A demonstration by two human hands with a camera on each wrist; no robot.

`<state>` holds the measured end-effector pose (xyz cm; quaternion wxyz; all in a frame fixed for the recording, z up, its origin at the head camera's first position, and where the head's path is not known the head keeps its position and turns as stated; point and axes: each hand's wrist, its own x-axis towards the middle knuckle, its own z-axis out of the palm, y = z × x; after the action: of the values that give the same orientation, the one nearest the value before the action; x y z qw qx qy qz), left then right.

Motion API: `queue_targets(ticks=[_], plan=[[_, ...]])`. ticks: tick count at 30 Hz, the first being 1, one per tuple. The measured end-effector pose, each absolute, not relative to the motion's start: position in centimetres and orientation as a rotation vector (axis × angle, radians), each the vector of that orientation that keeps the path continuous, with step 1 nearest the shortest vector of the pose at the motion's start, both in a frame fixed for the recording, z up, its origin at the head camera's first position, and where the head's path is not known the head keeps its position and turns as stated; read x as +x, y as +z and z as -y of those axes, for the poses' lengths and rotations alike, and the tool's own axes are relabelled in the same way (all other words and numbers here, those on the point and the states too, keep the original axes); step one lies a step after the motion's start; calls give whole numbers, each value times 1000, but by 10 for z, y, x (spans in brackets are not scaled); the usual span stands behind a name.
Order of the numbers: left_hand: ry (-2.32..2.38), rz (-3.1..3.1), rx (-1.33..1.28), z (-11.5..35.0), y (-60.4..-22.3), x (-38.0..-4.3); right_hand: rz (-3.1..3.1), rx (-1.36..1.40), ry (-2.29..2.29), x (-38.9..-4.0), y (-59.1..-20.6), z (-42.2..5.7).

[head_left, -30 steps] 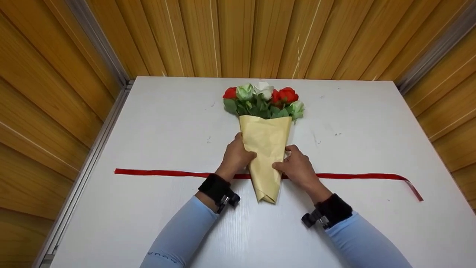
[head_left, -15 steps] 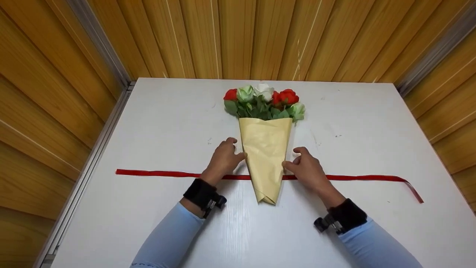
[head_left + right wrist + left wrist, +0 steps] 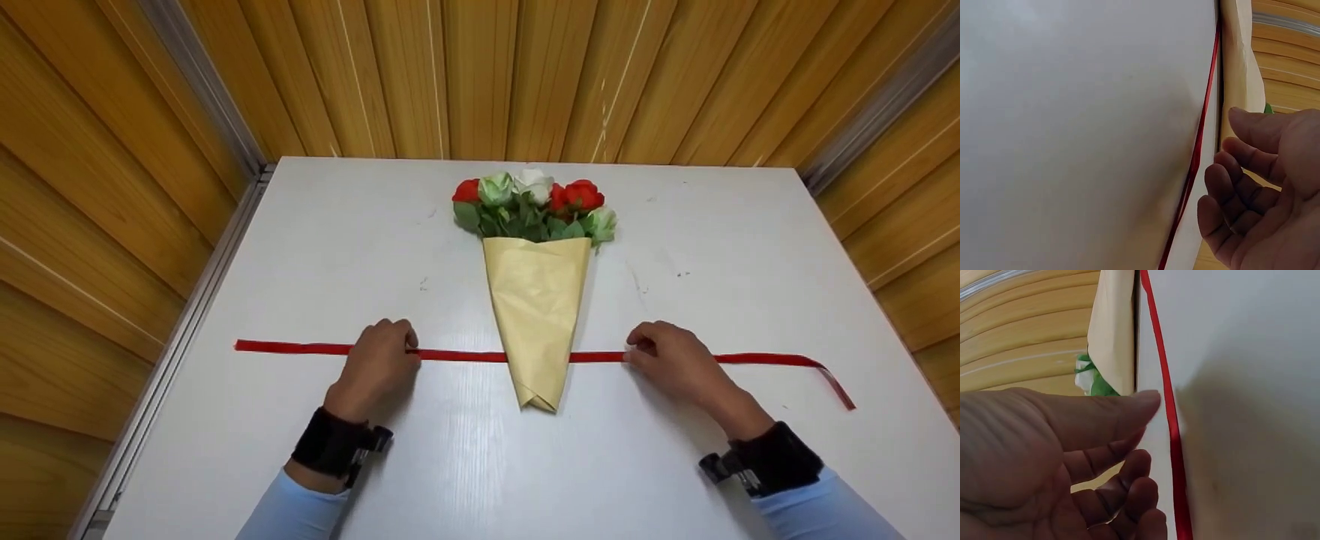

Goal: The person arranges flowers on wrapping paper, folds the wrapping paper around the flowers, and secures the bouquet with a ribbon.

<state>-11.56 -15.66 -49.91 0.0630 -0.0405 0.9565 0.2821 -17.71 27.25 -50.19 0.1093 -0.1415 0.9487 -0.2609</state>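
A bouquet of red, white and pale green flowers point(image 3: 532, 196) lies wrapped in cream paper point(image 3: 536, 300), blooms toward the far side. Under the paper's narrow lower part runs a red ribbon point(image 3: 461, 355), stretched sideways on the table. Left of the bouquet, my left hand point(image 3: 379, 367) hovers at the ribbon with loosely bent fingers. In the left wrist view its thumb tip stops just short of the ribbon point(image 3: 1169, 405), and nothing is between the fingers. To the right, my right hand point(image 3: 675, 364) is held likewise; the right wrist view shows its fingers point(image 3: 1221, 185) apart from the ribbon point(image 3: 1196, 152).
The white table point(image 3: 480, 465) has small dark marks on its surface. The ribbon's right end point(image 3: 836, 386) bends toward the near side. Wood-patterned walls point(image 3: 480, 75) close off the back and both sides, and a metal rail point(image 3: 187, 322) follows the left edge.
Both hands have let go of the wrapped bouquet and moved outward and nearer, down to the ribbon on either side. The bouquet and ribbon stay where they were.
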Motion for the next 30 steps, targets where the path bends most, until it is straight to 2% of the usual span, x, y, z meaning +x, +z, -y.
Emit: queue_targets(ticks=[8,19,30], plan=[[834,-2885,-211,170,-505,-112,-2820,-418,-643,-178,-502,-297],[800,-2925,-260,169,-507,-118,-2806,-410,-634,-179,-508,-301],[922,-2996,-200,147,-490,-122,-2674,-361,-936,-187,-501,-299]])
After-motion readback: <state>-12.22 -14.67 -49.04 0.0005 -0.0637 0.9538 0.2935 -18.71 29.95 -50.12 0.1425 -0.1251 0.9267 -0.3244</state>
